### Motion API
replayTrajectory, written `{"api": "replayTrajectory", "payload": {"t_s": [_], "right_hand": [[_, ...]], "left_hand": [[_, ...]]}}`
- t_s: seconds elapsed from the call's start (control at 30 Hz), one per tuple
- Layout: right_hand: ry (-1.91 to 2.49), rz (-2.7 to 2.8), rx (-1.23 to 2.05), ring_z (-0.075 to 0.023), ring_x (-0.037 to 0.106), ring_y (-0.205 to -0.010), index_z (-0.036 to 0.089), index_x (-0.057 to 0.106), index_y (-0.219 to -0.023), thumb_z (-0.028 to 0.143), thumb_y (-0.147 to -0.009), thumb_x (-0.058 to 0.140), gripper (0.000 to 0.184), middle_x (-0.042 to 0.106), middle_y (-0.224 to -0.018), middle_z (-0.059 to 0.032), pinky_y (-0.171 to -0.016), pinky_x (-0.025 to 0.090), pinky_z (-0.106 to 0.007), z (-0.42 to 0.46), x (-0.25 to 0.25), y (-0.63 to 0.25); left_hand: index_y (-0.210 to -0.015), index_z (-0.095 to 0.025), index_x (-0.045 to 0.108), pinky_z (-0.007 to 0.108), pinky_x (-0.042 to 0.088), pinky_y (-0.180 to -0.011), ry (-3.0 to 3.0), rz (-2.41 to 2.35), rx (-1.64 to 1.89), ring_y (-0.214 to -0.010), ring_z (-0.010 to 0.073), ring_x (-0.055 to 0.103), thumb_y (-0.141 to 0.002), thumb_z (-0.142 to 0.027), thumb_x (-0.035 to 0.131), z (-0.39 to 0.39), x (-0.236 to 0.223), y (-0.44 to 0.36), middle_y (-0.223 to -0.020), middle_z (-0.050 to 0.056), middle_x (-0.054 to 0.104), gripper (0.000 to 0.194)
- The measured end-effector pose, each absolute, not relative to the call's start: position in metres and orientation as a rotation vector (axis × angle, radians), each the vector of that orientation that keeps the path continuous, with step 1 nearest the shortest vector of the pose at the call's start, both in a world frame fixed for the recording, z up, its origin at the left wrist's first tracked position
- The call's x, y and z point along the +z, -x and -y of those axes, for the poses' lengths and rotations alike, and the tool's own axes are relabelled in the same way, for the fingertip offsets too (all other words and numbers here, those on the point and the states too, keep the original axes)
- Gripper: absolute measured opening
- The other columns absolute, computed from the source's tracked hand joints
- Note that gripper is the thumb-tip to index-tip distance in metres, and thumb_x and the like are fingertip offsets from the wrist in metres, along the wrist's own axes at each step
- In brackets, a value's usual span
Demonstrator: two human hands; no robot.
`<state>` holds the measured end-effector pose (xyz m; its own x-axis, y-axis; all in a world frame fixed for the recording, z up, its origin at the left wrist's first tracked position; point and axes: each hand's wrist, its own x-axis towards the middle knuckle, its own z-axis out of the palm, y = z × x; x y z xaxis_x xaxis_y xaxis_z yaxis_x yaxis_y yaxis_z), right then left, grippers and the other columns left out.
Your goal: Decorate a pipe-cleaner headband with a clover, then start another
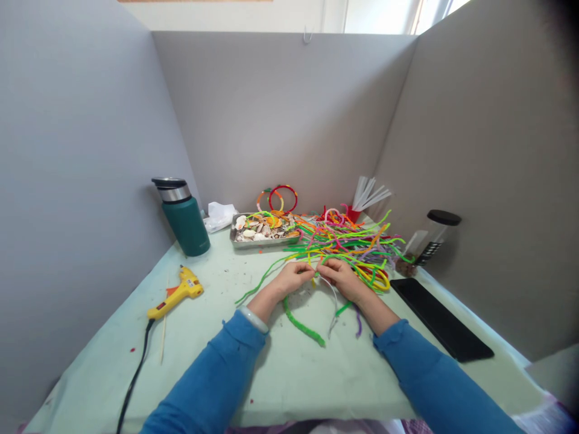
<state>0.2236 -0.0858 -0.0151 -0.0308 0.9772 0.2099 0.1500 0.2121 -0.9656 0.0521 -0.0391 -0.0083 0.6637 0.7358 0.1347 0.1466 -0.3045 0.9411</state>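
Observation:
My left hand [293, 278] and my right hand [340, 276] meet at the middle of the table, both closed in a pinch on a thin white hoop [333, 293] partly wrapped in a green pipe cleaner [302, 325]. The green pipe cleaner curves down from my left hand toward me. A pile of coloured pipe cleaners [348, 241] lies just behind my hands. Both arms wear blue sleeves.
A yellow glue gun [177, 294] with a black cord lies at the left. A green thermos [183, 216] stands at the back left. A metal tray of shells [260, 229], wrapped rings [280, 198], a black phone [438, 317] and a dark-lidded jar [429, 238] are around. Grey partitions enclose the table.

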Motion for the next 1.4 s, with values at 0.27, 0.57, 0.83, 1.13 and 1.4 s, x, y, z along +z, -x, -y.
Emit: {"api": "replayTrajectory", "payload": {"t_s": [0.27,0.57,0.83,1.13,1.4], "right_hand": [[1.156,1.407,0.979,-0.0078,0.034,-0.044,0.018,0.050,-0.060,0.047,-0.072,0.062,0.034,0.043,-0.047,0.0062,-0.045,0.025,-0.024,0.0855,-0.0135,-0.2211],[1.173,1.390,0.981,-0.0077,0.035,-0.044,0.017,0.051,-0.062,0.045,-0.072,0.063,0.032,0.044,-0.047,0.0066,-0.046,0.024,-0.024,0.0844,-0.0142,-0.2209],[1.172,1.393,0.968,-0.0077,0.034,-0.045,0.017,0.051,-0.061,0.046,-0.072,0.063,0.033,0.042,-0.047,0.0069,-0.047,0.024,-0.024,0.0841,-0.0139,-0.2205],[1.152,1.411,0.989,-0.0074,0.035,-0.045,0.017,0.050,-0.061,0.043,-0.074,0.062,0.031,0.043,-0.047,0.0070,-0.047,0.024,-0.023,0.0838,-0.0149,-0.2210],[1.150,1.406,0.996,-0.0075,0.036,-0.044,0.017,0.050,-0.061,0.044,-0.073,0.062,0.032,0.044,-0.046,0.0069,-0.046,0.025,-0.024,0.0831,-0.0161,-0.2219]], "left_hand": [[-0.069,-0.013,0.058,0.022,0.029,-0.052,-1.853,-0.730,0.695,-0.050,0.0082,0.034,-0.073,-0.042,0.052,0.0386,-0.0081,-0.0529,-0.051,-0.005,0.039,0.030],[-0.068,-0.013,0.059,0.022,0.031,-0.054,-1.891,-0.677,0.701,-0.054,0.0093,0.038,-0.074,-0.032,0.053,0.0410,-0.0037,-0.0527,-0.055,-0.004,0.045,0.021],[-0.072,-0.012,0.061,0.023,0.034,-0.057,-1.908,-0.635,0.714,-0.058,0.0098,0.041,-0.075,-0.034,0.055,0.0414,-0.0037,-0.0522,-0.062,-0.001,0.052,0.023],[-0.070,-0.012,0.062,0.021,0.033,-0.056,-1.951,-0.639,0.743,-0.058,0.0097,0.042,-0.075,-0.034,0.057,0.0409,-0.0056,-0.0527,-0.062,-0.002,0.053,0.023],[-0.068,-0.012,0.063,0.022,0.034,-0.057,-1.962,-0.685,0.757,-0.058,0.0102,0.043,-0.074,-0.029,0.056,0.0420,-0.0042,-0.0533,-0.061,-0.001,0.053,0.019]]}}
